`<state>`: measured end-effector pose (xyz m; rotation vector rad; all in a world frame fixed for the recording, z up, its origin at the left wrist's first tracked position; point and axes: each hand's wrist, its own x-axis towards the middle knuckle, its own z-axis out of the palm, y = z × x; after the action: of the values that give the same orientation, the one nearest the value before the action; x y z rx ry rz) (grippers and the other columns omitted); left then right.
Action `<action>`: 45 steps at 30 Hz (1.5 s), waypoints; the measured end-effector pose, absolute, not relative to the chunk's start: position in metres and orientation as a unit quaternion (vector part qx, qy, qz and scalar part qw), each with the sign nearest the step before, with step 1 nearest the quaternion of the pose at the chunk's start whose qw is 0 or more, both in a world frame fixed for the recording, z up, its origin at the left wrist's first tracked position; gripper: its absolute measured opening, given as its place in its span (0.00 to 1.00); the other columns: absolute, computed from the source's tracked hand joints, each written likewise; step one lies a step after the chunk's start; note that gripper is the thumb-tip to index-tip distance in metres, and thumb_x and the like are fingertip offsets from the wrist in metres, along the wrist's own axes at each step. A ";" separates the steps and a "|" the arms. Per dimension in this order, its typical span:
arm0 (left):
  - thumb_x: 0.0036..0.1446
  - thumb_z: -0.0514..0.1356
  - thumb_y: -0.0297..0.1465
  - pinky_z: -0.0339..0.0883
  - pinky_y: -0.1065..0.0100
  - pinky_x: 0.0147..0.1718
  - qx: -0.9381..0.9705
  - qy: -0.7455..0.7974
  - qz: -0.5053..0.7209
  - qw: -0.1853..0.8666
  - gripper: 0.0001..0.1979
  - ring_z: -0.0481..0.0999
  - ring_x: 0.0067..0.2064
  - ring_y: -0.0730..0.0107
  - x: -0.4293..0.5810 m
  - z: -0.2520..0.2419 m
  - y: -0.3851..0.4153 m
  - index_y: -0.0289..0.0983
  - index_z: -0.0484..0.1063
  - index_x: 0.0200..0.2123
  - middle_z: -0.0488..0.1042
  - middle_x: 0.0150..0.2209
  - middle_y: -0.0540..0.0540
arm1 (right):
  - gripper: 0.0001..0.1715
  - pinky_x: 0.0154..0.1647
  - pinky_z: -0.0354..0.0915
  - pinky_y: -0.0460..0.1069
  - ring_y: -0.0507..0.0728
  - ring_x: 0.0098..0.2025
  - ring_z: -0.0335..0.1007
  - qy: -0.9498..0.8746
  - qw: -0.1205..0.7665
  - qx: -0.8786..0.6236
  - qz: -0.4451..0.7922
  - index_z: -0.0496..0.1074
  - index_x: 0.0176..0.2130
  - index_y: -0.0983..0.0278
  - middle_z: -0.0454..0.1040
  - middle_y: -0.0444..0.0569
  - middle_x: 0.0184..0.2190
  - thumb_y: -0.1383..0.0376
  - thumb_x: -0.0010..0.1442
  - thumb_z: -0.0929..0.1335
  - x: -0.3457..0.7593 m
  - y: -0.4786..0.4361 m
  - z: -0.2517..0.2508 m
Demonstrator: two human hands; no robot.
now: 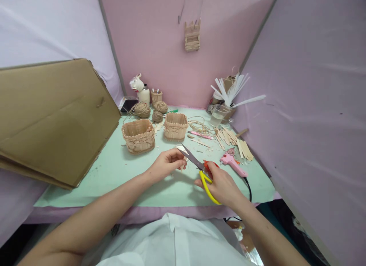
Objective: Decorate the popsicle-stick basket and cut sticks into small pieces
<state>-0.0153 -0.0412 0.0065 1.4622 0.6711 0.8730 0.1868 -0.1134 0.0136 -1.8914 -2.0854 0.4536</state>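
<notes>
In my right hand (221, 184) is a pair of scissors (196, 161) with one yellow and one red handle, its dark blades parted and pointing up and left. My left hand (168, 163) has its fingers closed on a thin pale strip (182, 148), partly hidden by the fingers and the blade. The scissor tips are at this strip, close to my left fingertips. Beyond my left hand stand two small woven wooden baskets, the left basket (139, 142) and the right basket (175, 131).
A pink glue gun (233, 165) with a black cord lies to the right. Flat wooden sticks (245, 149) are heaped behind it. Twine balls (142, 110), a plastic cup (217, 115) and white strips (231, 88) stand at the back. A large cardboard sheet (57, 121) leans at left.
</notes>
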 end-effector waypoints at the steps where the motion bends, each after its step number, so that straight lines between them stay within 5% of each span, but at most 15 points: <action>1: 0.50 0.60 0.29 0.63 0.71 0.31 0.634 0.290 0.377 0.610 0.06 0.68 0.28 0.75 -0.015 0.006 -0.041 0.33 0.69 0.32 0.70 0.26 0.50 | 0.15 0.25 0.48 0.46 0.54 0.28 0.63 -0.725 0.144 -0.656 0.154 0.58 0.35 0.60 0.69 0.45 0.31 0.54 0.53 0.64 0.187 -0.114 0.014; 25: 0.51 0.57 0.28 0.60 0.71 0.31 0.659 0.287 0.351 0.600 0.07 0.66 0.29 0.75 -0.016 0.007 -0.042 0.32 0.70 0.33 0.67 0.26 0.50 | 0.12 0.25 0.46 0.45 0.54 0.27 0.64 -0.708 0.117 -0.668 0.196 0.57 0.34 0.60 0.70 0.44 0.29 0.56 0.56 0.63 0.182 -0.121 0.018; 33: 0.50 0.58 0.29 0.60 0.71 0.30 0.657 0.285 0.336 0.612 0.05 0.67 0.29 0.75 -0.016 0.007 -0.042 0.32 0.69 0.31 0.69 0.25 0.50 | 0.05 0.26 0.48 0.46 0.55 0.29 0.67 -0.708 0.096 -0.659 0.236 0.56 0.35 0.61 0.74 0.50 0.36 0.63 0.57 0.60 0.181 -0.124 0.026; 45: 0.49 0.60 0.31 0.59 0.72 0.29 0.637 0.243 0.295 0.669 0.08 0.66 0.27 0.76 -0.018 0.008 -0.044 0.32 0.70 0.32 0.70 0.25 0.49 | 0.05 0.27 0.52 0.45 0.54 0.27 0.65 -0.722 0.129 -0.611 0.300 0.51 0.31 0.59 0.75 0.44 0.28 0.65 0.60 0.56 0.195 -0.132 0.021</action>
<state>-0.0180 -0.0439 0.0078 1.4369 0.5475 0.6650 0.1948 -0.1324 0.0207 -1.7749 -2.0976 0.8713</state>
